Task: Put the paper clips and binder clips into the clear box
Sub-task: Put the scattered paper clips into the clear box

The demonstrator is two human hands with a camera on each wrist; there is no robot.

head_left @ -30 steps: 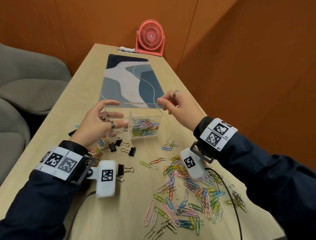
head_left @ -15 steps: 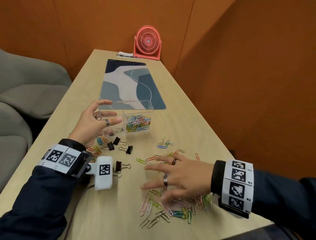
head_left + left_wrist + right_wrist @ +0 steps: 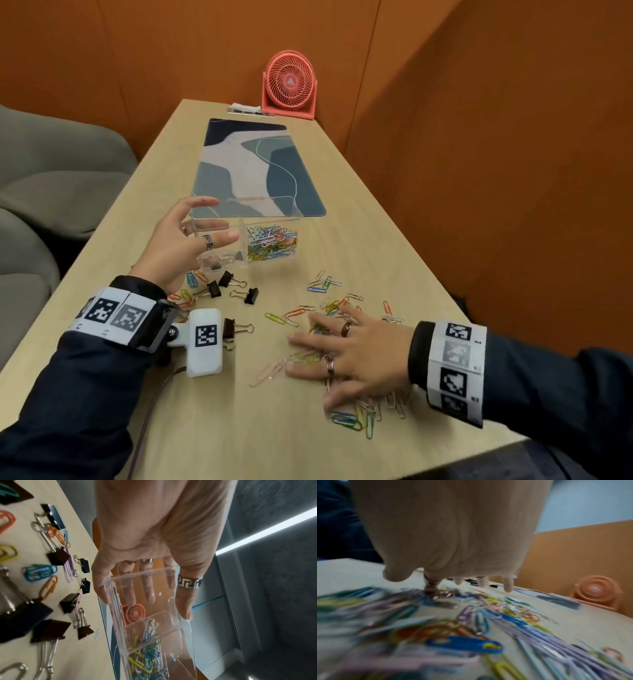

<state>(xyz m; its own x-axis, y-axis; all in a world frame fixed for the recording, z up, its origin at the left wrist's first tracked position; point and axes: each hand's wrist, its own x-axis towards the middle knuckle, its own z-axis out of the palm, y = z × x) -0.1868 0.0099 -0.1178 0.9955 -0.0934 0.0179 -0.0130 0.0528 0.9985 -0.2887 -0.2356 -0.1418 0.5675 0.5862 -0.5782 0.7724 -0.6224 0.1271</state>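
Note:
The clear box (image 3: 245,246) stands mid-table with its lid up. Its right compartment holds coloured paper clips (image 3: 274,243), the left one a few binder clips (image 3: 219,263). My left hand (image 3: 219,221) holds the box's left end, thumb in front and fingers behind, as the left wrist view shows through the clear wall (image 3: 150,615). Black binder clips (image 3: 246,294) lie just in front of the box. My right hand (image 3: 308,356) lies palm down with spread fingers on the loose paper clip pile (image 3: 352,418). In the blurred right wrist view, clips (image 3: 464,643) lie under the palm.
A patterned desk mat (image 3: 253,168) lies behind the box, with a coral fan (image 3: 289,85) at the table's far end. Grey seats (image 3: 51,171) are on the left and an orange wall on the right. The table's front edge (image 3: 479,445) runs close to the pile.
My right hand left the box rim, came down onto the loose paper clips and now lies spread over them. The left hand stays at the box.

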